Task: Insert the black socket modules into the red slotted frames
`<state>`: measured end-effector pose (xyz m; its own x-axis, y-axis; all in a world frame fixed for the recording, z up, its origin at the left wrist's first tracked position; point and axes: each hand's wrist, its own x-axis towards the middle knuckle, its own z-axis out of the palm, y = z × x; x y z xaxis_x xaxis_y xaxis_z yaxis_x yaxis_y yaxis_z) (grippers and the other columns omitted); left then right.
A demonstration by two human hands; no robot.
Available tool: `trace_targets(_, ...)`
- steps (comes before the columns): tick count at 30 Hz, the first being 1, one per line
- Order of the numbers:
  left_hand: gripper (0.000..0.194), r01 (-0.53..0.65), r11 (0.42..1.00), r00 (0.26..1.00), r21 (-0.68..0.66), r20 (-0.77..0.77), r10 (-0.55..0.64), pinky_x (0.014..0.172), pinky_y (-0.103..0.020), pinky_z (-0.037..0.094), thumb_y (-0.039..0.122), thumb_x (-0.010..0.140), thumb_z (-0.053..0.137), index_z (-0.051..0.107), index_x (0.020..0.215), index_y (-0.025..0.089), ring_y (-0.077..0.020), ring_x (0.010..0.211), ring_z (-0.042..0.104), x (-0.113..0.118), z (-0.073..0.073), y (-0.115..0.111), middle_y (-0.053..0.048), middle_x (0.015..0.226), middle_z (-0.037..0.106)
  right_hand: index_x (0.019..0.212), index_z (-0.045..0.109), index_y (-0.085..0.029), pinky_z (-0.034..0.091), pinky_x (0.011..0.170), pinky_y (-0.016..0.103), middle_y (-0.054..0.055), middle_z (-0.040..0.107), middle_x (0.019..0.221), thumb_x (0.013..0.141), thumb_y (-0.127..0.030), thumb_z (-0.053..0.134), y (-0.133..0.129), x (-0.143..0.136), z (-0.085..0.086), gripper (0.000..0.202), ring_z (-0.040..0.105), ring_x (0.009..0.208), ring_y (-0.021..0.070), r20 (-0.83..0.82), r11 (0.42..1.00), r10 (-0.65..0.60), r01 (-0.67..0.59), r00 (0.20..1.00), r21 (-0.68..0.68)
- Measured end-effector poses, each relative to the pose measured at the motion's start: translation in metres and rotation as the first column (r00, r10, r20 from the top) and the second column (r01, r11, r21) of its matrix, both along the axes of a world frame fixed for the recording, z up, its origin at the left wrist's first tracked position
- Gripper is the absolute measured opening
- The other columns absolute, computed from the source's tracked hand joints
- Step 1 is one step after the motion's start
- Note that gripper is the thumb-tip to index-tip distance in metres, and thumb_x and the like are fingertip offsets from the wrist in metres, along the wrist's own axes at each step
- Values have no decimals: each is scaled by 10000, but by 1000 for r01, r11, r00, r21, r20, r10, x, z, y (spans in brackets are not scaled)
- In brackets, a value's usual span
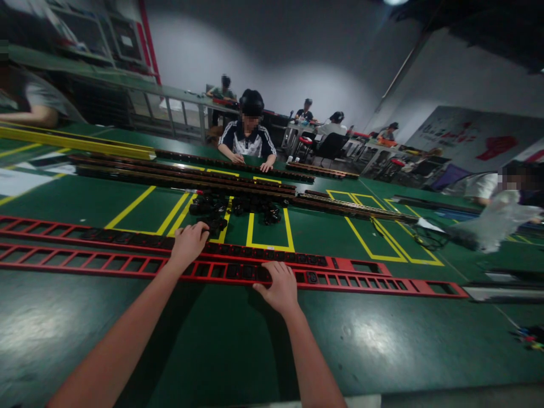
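Two long red slotted rails (365,285) lie side by side across the green table, with black socket modules (233,271) seated in some of their openings. My left hand (190,245) is over the far rail, fingers bent together at the near edge of a pile of loose black parts (212,207). Its fingertips are partly hidden, so what they hold cannot be made out. On the near rail rests my right hand (280,286), thumb spread from the fingers, which touch the rail beside the black modules. One separate module (312,277) sits just to its right.
Dark long rails (182,175) are stacked beyond the pile. Yellow tape outlines (272,248) mark the table. A co-worker (249,136) sits opposite, hands at another dark rail. A clear plastic bag (488,224) lies at right, and yellow rails (76,141) at far left.
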<state>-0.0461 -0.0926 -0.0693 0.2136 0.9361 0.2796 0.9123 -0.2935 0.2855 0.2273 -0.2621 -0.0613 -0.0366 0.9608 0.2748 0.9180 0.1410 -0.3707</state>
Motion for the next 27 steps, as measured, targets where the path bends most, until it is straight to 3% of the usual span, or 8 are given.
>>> trace_targets(6, 205, 53, 977, 979, 206, 180, -91, 935, -444, 442, 278, 947, 483, 603, 1090, 193, -291, 1071, 539, 4, 2, -10, -115, 1128, 569, 1180, 611, -247, 413, 987, 414, 57, 662, 1177, 769, -458, 761, 1, 1, -1, 485, 571, 1098, 249, -3, 1000, 1, -1, 1000, 2)
trace_targets(10, 391, 250, 926, 911, 283, 256, -325, 957, -437, 461, 230, 942, 503, 534, 1332, 228, -260, 1048, 509, 24, 1, -39, -102, 1129, 504, 1181, 613, -259, 415, 974, 418, 60, 664, 1176, 771, -484, 751, 1, 2, -2, 487, 574, 1092, 259, -2, 1000, 2, -2, 1000, 3)
trace_targets(15, 315, 494, 830, 784, 259, 280, -553, 871, -363, 518, 212, 924, 564, 581, 1236, 252, -205, 973, 544, 40, -7, -77, -64, 1056, 484, 1170, 613, -252, 415, 950, 407, 58, 669, 1173, 774, -446, 744, 2, 1, -4, 460, 570, 1092, 259, 16, 1000, -5, 5, 1000, 12)
trace_targets(20, 164, 513, 814, 727, 271, 367, -580, 957, -383, 515, 228, 921, 571, 533, 1080, 217, -227, 1157, 567, 43, -14, -87, -95, 1229, 529, 1158, 617, -262, 409, 949, 407, 52, 670, 1167, 776, -418, 745, 2, 0, -3, 431, 567, 1095, 255, -4, 1000, -5, 5, 1000, 19)
trace_targets(23, 225, 498, 841, 760, 209, 361, -540, 899, -365, 543, 247, 929, 549, 496, 1147, 221, -222, 1117, 614, 46, -18, -88, -87, 1239, 574, 1162, 614, -263, 408, 955, 409, 52, 668, 1171, 769, -427, 757, 1, 0, -2, 449, 566, 1099, 257, -13, 1000, -2, 3, 1000, 18)
trace_targets(27, 359, 465, 867, 833, 181, 241, -498, 794, -338, 553, 292, 940, 534, 481, 1291, 239, -214, 982, 639, 49, -16, -93, -87, 1192, 564, 1162, 614, -259, 415, 947, 407, 58, 669, 1172, 772, -424, 758, 1, -1, -1, 447, 568, 1095, 262, -6, 1000, 3, -2, 1000, 15)
